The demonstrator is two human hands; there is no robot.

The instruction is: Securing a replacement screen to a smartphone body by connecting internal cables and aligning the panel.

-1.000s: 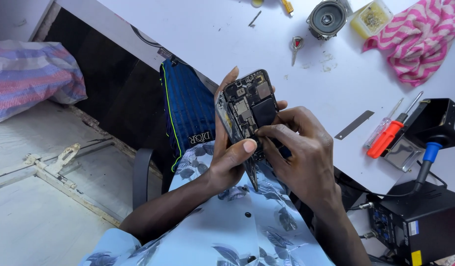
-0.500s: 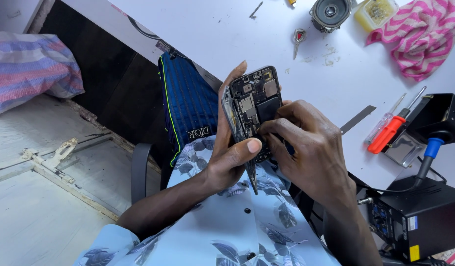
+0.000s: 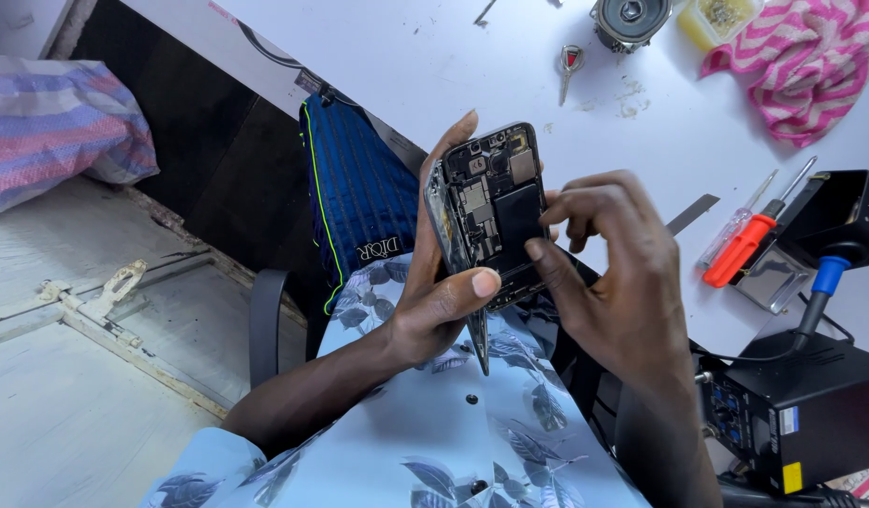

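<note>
Both hands on opened phone [image 3: 491, 216]: my left hand [image 3: 434, 301] grips its edges; right hand [image 3: 613, 273] pinches inside. Fragile, light.

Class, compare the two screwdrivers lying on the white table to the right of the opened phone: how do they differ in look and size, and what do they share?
The orange screwdriver has a thick, solid-coloured handle; the clear screwdriver beside it has a thinner, see-through handle. The orange one looks bulkier, and its dark shaft points at the pink striped cloth, while the clear one's shaft is paler. Both lie flat on the white table, side by side at the same slant, untouched by either hand.
</note>
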